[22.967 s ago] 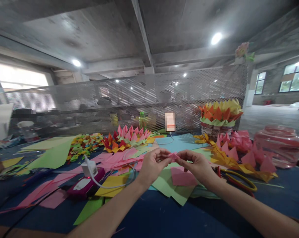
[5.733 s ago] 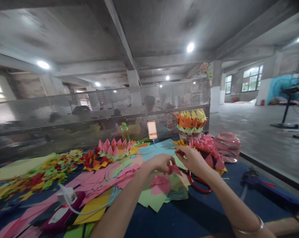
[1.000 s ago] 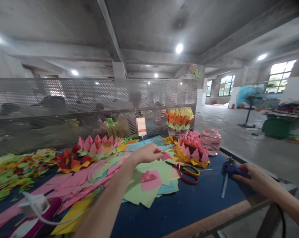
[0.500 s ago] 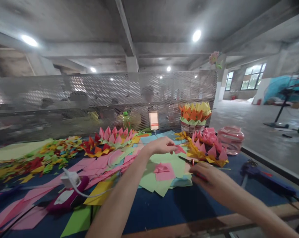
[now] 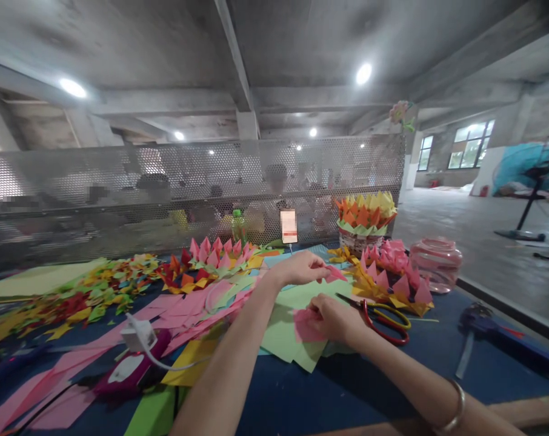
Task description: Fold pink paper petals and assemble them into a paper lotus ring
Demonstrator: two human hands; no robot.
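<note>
My left hand (image 5: 304,269) is closed in a pinch on a small folded piece of pink paper (image 5: 336,274), held just above the layered sheets. Lower down, my right hand (image 5: 331,316) has its fingers curled over a pink paper square (image 5: 304,332). They close on a small pink paper piece on that square, mostly hidden by the fingers. Pale green paper sheets (image 5: 281,336) lie beneath. To the right of my right hand, red-and-yellow-handled scissors (image 5: 386,320) rest with their blades slightly apart.
Pink and yellow paper petals (image 5: 402,281) sit near a pink jar (image 5: 435,266). A blue glue gun (image 5: 502,333) lies at right. At left are a purple power strip (image 5: 133,366) with cable, pink strips (image 5: 74,363) and paper scraps (image 5: 106,290). A phone (image 5: 288,226) stands before the mesh screen.
My right hand has let go of the scissors and moved left onto the small pink paper piece. My left hand still holds its pink piece. The view has shifted slightly.
</note>
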